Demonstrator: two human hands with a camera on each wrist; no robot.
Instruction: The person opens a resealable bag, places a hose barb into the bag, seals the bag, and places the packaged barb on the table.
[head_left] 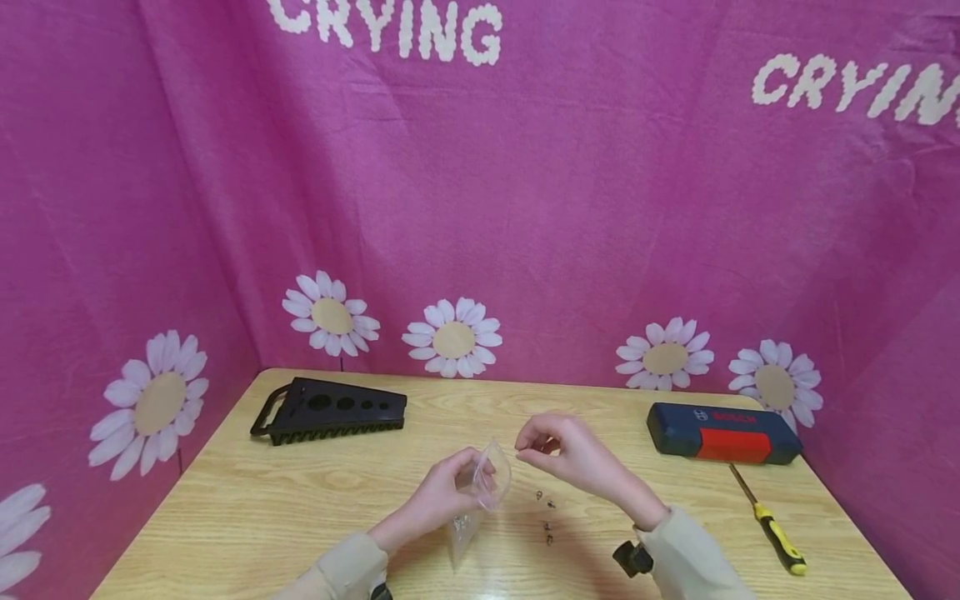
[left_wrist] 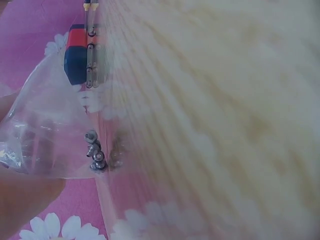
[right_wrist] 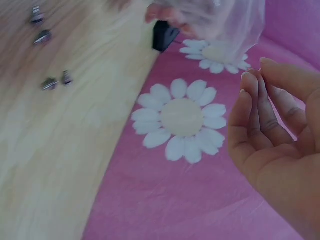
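Observation:
A clear plastic bag point(head_left: 491, 479) point(left_wrist: 47, 120) is gripped by the left hand point(head_left: 442, 496), fingers curled round its upper part. Small metal pieces point(left_wrist: 95, 150) lie at the bag's bottom in the left wrist view. Just right of the bag's mouth is the right hand point(head_left: 577, 458) point(right_wrist: 280, 115), its fingers curled and the tips close to the thumb; no object shows between them. Several small metal fittings point(head_left: 548, 526) point(right_wrist: 50, 83) lie on the table below the right hand.
A black slotted holder point(head_left: 337, 408) lies at the table's back left. At the back right is a blue and red Bosch case point(head_left: 723, 433), with a yellow and black screwdriver point(head_left: 780, 537) in front of it. Pink flowered cloth point(head_left: 525, 208) hangs round the wooden table point(head_left: 300, 492).

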